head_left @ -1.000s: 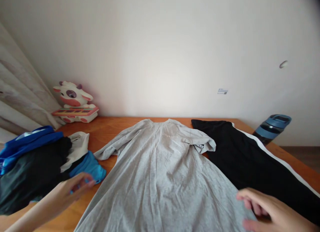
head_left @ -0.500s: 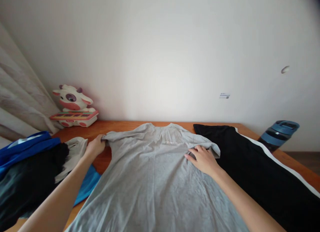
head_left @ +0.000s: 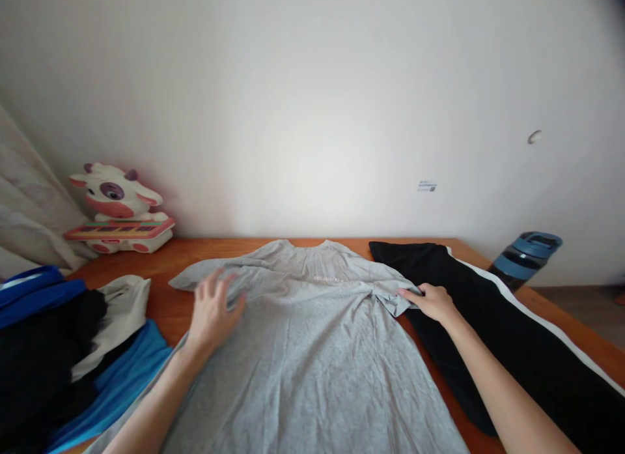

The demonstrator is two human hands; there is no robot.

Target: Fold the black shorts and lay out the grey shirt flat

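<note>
A grey T-shirt point(head_left: 312, 350) lies spread on the wooden table, its collar toward the wall and small pale lettering across the upper chest. My left hand point(head_left: 215, 307) is over the shirt near its left sleeve, fingers spread and holding nothing. Whether its fingertips touch the cloth I cannot tell. On the other side my right hand point(head_left: 432, 302) pinches the edge of the right sleeve, where the fabric is bunched in folds. Black trousers point(head_left: 493, 317) with a white side stripe lie to the right, partly beneath my right forearm.
A pile of clothes point(head_left: 43, 350) in blue, black and beige lies at the left. A cow toy with a keyboard point(head_left: 122, 210) stands at the back left by the curtain point(head_left: 34, 200). A blue bottle point(head_left: 525, 262) leans at the right table edge point(head_left: 579, 317).
My left hand has let go of the left sleeve and moved right over the shirt, fingers opening. My right hand has shifted outward and closed on the right sleeve's edge. The view has turned slightly right.
</note>
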